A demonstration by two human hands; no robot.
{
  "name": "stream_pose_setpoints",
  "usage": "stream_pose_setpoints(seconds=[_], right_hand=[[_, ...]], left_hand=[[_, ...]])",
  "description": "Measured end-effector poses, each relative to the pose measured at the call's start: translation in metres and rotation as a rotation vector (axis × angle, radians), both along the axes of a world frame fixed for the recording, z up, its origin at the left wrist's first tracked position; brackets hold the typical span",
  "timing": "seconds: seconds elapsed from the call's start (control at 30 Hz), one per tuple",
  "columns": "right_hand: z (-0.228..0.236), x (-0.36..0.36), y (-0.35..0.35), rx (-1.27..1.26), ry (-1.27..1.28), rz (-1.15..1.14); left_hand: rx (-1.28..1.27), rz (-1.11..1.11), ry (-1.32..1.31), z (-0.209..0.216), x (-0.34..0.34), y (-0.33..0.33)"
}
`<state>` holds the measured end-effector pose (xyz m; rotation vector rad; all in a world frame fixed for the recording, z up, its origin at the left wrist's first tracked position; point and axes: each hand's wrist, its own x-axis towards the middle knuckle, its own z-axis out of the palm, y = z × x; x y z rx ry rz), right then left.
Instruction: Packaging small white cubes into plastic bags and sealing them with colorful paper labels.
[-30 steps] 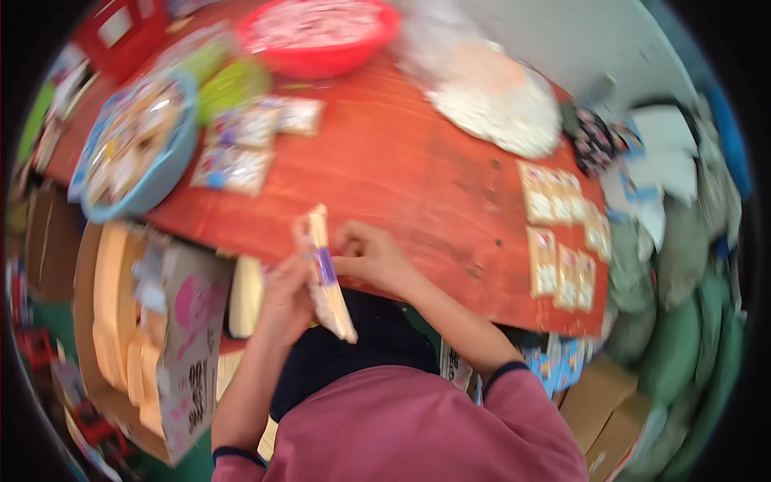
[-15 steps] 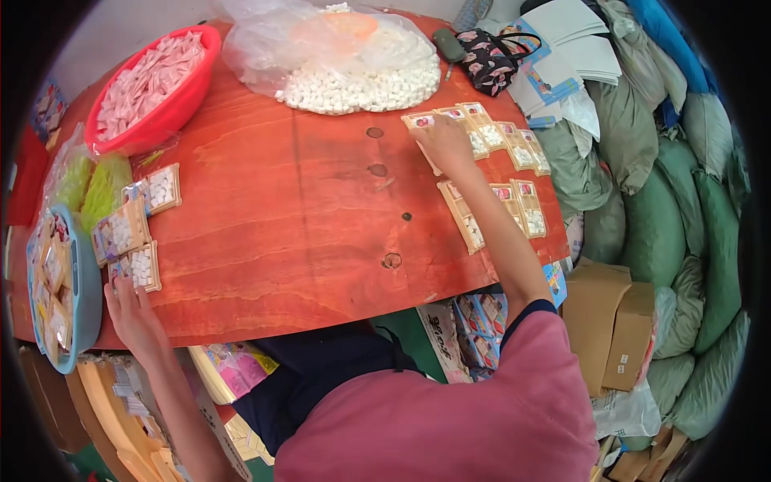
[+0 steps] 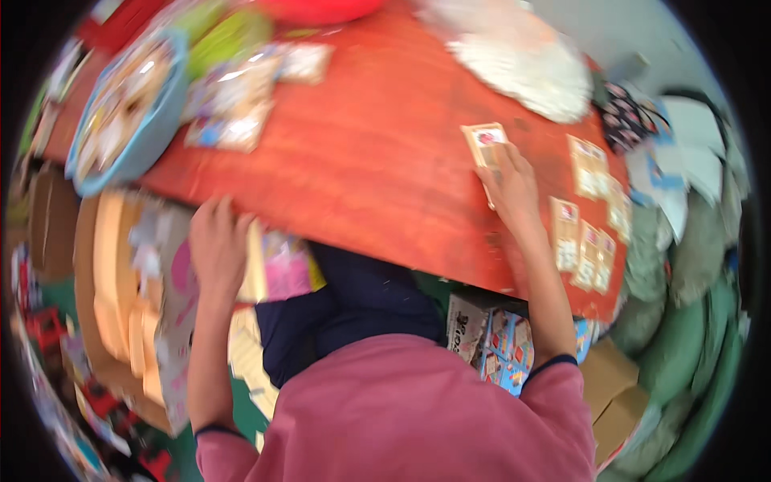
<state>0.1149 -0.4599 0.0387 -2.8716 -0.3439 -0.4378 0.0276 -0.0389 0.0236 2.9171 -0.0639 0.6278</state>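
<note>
My right hand [image 3: 511,181] grips the near end of a shallow beige tray [image 3: 487,136] with a red-and-white picture at its far end. My left hand [image 3: 218,241] is at the table's front edge, beside a stack of pink-and-yellow printed packets [image 3: 287,265] by my lap; motion blur hides whether its fingers hold anything. To the right of my right hand lie several more beige trays [image 3: 590,165] with small white pieces in them. Bagged trays [image 3: 233,108] lie at the left of the red table [image 3: 361,153].
A blue basin [image 3: 173,112] of bagged items stands at the left edge, a red basin [image 3: 321,6] at the far side. White pieces [image 3: 522,68] are heaped at the back. An open carton [image 3: 173,321] stands below left; green sacks [image 3: 691,353] fill the right.
The view has swung left. My right hand has drawn one tray away from the others, toward the table's middle. My left hand has left the bagged trays and moved to the front edge.
</note>
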Motion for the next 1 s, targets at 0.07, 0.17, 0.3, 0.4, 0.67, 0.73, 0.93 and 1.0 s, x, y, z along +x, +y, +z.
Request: stream_pose_setpoints(seconds=[0.07, 0.17, 0.3, 0.4, 0.67, 0.73, 0.93, 1.0], right_hand=[[0.001, -0.024, 0.036, 0.019, -0.033, 0.124], [0.003, -0.054, 0.075, -0.01, -0.007, 0.174], [0.005, -0.065, 0.106, -0.037, 0.046, 0.182], [0.011, -0.066, 0.119, -0.039, 0.012, 0.198], [-0.002, -0.11, 0.228, 0.438, 0.182, 0.725], [-0.02, -0.115, 0.245, 0.38, 0.228, 0.758], [-0.059, -0.125, 0.233, 0.128, 0.193, 0.915], [-0.055, -0.122, 0.233, 0.325, 0.218, 0.895]], left_hand=[[-0.079, -0.024, -0.019, 0.009, -0.002, -0.005], [-0.117, -0.017, 0.063, -0.007, -0.013, 0.004], [-0.194, 0.002, 0.157, -0.031, -0.021, 0.013], [-0.351, 0.023, 0.318, -0.033, -0.02, 0.024], [-0.267, -0.131, 0.281, -0.046, -0.01, 0.043], [-0.276, -0.138, 0.354, -0.023, -0.009, 0.046], [-0.909, -0.075, 0.532, -0.009, -0.049, 0.052], [-1.165, -0.036, 0.694, -0.009, -0.052, 0.052]])
